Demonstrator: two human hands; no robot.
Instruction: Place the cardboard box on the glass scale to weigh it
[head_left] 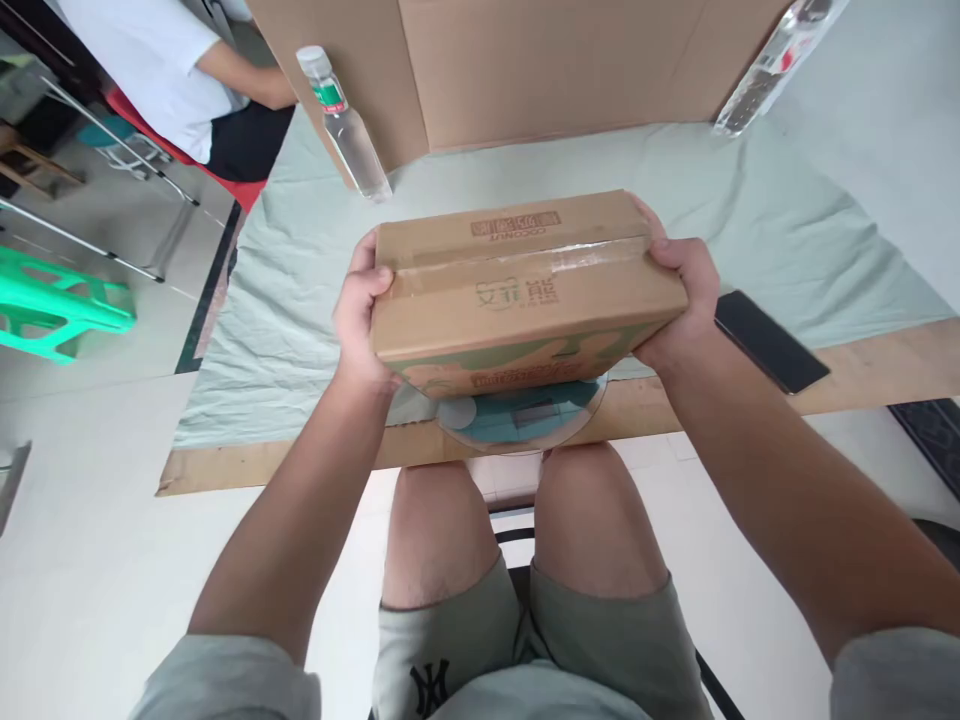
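Between my two hands is a brown cardboard box [517, 290], its top seam closed with clear tape and printed with the word COCONUT. My left hand [364, 310] grips the box's left end, thumb on the top edge. At the opposite end, my right hand [686, 290] is closed round the side, thumb over the top corner. The fingers under the box are hidden. Partly beneath the box, at the table's front edge, lies a flat, round-ended blue-green thing [525, 415] whose kind I cannot make out. A black phone [771, 340] lies just right of my right hand.
A clear bottle with a white cap [345, 125] stands at the back left against a large cardboard panel [562, 70]. Another bottle [772, 70] is at the back right. A pale green cloth [277, 320] covers the table. A person in a white shirt [150, 70] sits at far left, near a green stool [60, 305].
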